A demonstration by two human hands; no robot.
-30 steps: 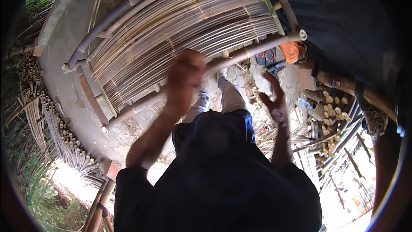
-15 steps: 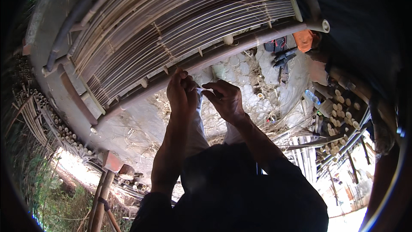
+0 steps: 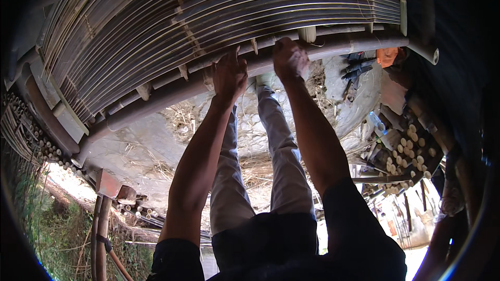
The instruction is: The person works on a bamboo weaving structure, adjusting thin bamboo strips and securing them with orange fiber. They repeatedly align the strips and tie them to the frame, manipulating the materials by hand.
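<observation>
A large bamboo frame [image 3: 200, 88] with a surface of thin parallel slats [image 3: 250, 8] stretches across the upper part of the view. My left hand [image 3: 230, 75] is at its thick front rail, fingers curled and one fingertip reaching up toward the slats. To the right, my right hand [image 3: 291, 61] is closed like a fist against the same rail, a little blurred. Whatever either hand pinches is too small or hidden to make out. Short bamboo pegs [image 3: 144, 91] join the front rail to the thinner pole behind it.
Cut bamboo pieces [image 3: 411, 145] are piled at the right. An orange item [image 3: 386, 57] and dark tools [image 3: 359, 66] lie beyond the rail's right part. Bamboo shavings [image 3: 182, 117] litter the stone floor. A brick-topped post [image 3: 107, 184] stands at lower left.
My hands have moved apart and forward to the rail from a close pinch on something thin between them. The view has shifted nearer the frame.
</observation>
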